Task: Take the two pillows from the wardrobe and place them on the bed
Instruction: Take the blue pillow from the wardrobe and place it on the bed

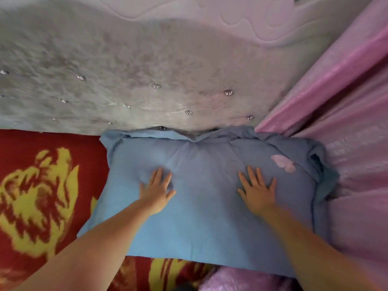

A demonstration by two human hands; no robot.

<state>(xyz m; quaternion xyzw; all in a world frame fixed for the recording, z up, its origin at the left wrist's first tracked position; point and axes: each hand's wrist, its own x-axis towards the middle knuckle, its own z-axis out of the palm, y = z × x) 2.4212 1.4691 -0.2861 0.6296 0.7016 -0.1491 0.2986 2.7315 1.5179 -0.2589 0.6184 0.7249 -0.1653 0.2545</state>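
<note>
Both your hands lie flat, fingers spread wide: left hand (156, 190), right hand (257, 191), on the blue fabric pillow (201, 206) atop the red-yellow patterned blanket (37, 196), touching the grey tufted headboard (126, 80).

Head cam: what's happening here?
A person has both hands flat, fingers spread, on a blue pillow lying on the bed against the tufted headboard. The left hand and right hand press on top, gripping nothing. A red-and-yellow blanket lies beside it. No second pillow shows.
</note>
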